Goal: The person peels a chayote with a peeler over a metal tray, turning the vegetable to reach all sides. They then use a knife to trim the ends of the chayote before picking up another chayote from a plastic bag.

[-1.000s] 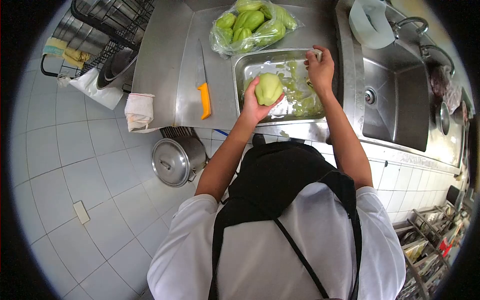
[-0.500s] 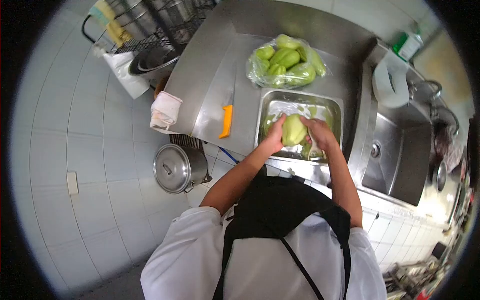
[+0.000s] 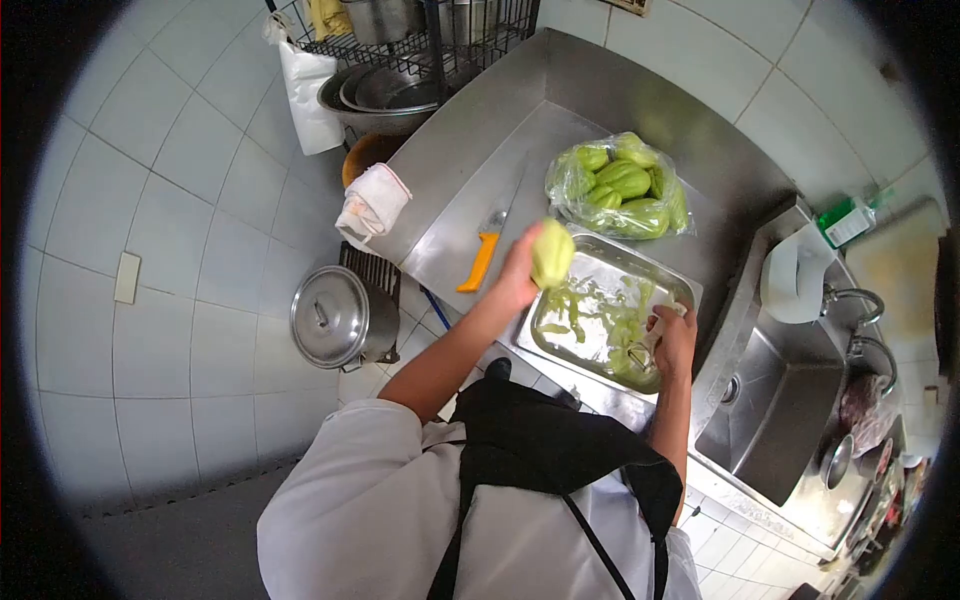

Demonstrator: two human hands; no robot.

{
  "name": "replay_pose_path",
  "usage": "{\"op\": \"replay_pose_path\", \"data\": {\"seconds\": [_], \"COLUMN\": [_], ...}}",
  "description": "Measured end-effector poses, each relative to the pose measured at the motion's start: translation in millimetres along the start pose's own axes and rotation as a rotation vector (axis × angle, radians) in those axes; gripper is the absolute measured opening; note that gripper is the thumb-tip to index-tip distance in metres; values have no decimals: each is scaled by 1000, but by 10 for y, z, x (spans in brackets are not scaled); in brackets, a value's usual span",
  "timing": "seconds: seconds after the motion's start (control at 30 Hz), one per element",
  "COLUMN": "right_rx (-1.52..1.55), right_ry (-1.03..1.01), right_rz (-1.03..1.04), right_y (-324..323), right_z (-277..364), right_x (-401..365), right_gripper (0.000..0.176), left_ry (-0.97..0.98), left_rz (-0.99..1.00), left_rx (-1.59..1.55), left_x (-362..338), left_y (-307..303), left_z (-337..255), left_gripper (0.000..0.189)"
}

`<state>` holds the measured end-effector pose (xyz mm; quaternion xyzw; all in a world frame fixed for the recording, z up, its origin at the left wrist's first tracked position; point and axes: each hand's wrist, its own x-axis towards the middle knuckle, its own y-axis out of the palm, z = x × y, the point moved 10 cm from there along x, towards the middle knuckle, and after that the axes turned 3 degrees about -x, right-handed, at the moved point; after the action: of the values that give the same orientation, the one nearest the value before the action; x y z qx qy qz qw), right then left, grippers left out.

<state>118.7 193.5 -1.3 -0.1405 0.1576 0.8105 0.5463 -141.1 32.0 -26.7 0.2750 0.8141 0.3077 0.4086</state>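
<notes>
My left hand (image 3: 518, 272) is closed round a pale green peeled chayote (image 3: 552, 254), held over the left edge of a metal tray (image 3: 590, 378). Over the tray's right side my right hand (image 3: 674, 338) is closed on a peeler (image 3: 641, 354), which is partly hidden by the fingers. Green peelings (image 3: 622, 318) lie scattered in the tray. Behind it sits a clear plastic bag of green chayotes (image 3: 625, 182). An orange-handled knife (image 3: 479, 262) rests on the steel counter, left of my left hand.
A folded cloth (image 3: 376, 202) hangs on the counter's left edge. Below stands a lidded pot (image 3: 335, 317). Bowls (image 3: 385, 95) sit on a rack at the upper left. On the right are a sink (image 3: 780, 405), a white container (image 3: 795, 280) and a green bottle (image 3: 848, 222).
My left hand has carried the chayote left, away from my right hand, which stays over the tray's right side with the peeler. The camera view has shifted and turned.
</notes>
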Motion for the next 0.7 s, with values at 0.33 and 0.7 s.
{"op": "replay_pose_path", "data": {"seconds": [0.33,0.7], "right_rx": [183,176], "right_ry": [72,64], "right_rz": [-89,-183], "right_y": [-193,-323], "right_z": [-396,-481], "right_x": [-257,-398], "right_gripper": [52,49], "left_ry": [220,352], "left_rz": [-539,-523], "left_rx": [42,173], "left_x": [1373,2077], "left_y": [-625,-115], "left_z": [-1074,-1564], "left_gripper": [86,75]}}
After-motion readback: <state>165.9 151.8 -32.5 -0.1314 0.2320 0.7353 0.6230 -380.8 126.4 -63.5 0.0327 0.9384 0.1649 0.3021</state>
